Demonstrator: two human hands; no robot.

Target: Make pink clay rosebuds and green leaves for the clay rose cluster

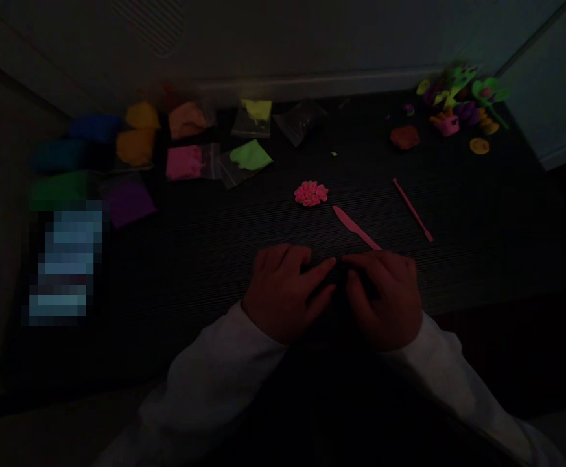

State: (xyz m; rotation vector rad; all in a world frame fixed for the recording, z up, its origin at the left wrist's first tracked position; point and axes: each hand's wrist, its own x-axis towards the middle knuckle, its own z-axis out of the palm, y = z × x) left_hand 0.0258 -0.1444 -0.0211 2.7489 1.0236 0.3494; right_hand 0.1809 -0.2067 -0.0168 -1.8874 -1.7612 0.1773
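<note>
Dark tabletop bears a pink knife slanting, tip pointing far-left, beside curled hands whose hold I cannot tell.

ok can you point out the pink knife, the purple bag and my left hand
pink knife [353,225]: head view, on its blade
purple bag [129,202]: head view, on its middle
left hand [280,295]: head view, on its back
</note>
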